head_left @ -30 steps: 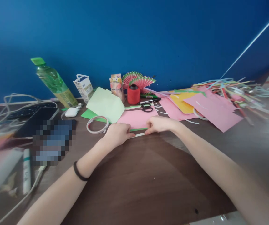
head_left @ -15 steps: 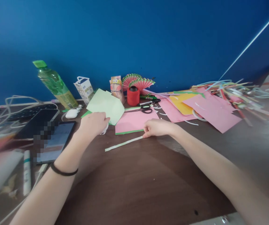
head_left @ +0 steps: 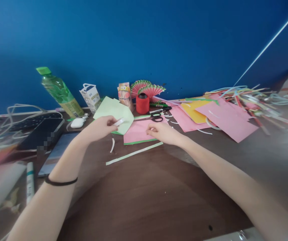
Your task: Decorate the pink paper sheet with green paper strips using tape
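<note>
My left hand (head_left: 103, 126) pinches a small white strip (head_left: 119, 122) in front of the pale green paper (head_left: 114, 112). My right hand (head_left: 159, 131) is over the pink paper (head_left: 136, 132) with its fingers curled together; what they hold, if anything, is too small to name. A long pale green strip (head_left: 134, 153) lies flat on the table below both hands, touched by neither. A short curved white strip (head_left: 112, 145) lies left of it. Black-handled scissors (head_left: 156, 117) rest just behind my right hand.
Along the blue wall stand a green bottle (head_left: 61, 92), a small carton (head_left: 90, 97), a red spool (head_left: 142, 103) and pink paper fans (head_left: 151, 89). Coloured papers (head_left: 228, 118) and wires lie right. A tablet (head_left: 58, 154), cables and a marker (head_left: 30, 180) are left.
My right hand has let go of the long pale green strip and moved slightly back and left. My left hand has lifted with the small white strip, and a curved white strip now shows below it.
</note>
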### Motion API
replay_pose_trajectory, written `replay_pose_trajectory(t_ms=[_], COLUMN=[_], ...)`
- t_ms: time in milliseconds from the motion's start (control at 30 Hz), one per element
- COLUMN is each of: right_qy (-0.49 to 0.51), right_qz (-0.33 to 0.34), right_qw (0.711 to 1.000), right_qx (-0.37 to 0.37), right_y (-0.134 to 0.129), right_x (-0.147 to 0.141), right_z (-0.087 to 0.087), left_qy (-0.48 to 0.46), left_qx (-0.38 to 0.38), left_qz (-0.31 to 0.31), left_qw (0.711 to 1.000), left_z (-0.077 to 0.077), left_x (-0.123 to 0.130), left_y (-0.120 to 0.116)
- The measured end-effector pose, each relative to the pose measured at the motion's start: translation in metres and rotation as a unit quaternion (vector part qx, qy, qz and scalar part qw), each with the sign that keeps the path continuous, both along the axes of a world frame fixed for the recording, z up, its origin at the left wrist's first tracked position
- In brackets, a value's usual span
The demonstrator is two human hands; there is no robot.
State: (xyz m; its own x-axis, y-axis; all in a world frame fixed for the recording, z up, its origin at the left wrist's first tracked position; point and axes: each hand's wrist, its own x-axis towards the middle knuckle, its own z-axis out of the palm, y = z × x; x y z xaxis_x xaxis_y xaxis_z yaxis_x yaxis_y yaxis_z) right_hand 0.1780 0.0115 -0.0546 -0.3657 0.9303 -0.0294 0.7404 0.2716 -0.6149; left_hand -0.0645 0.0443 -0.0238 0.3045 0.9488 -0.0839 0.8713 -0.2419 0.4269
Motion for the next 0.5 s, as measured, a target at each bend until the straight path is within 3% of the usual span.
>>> replay_pose_trajectory(t_ms=[167,367,500], right_qy=[0.115,0.272,0.289], right_qz=[-0.028,-0.003,-0.002], right_qw=[0.99,0.953,0.937], right_qx=[0.076,0.131,0.197], right_y=[-0.001,-0.003,-0.007], right_x=[-0.002,-0.005,-0.006], right_z=[0.003,0.003,0.007], left_qy=[-0.197,-0.295,-0.357], left_qx=[-0.073,-0.11,-0.128], left_qz=[-0.058,-0.09,-0.112], left_qw=[0.976,0.945,0.918], left_z=[0.007,0.009,0.005], left_x=[0.014,0.03,0.041], left_y=[-0.011,-0.023,-0.028])
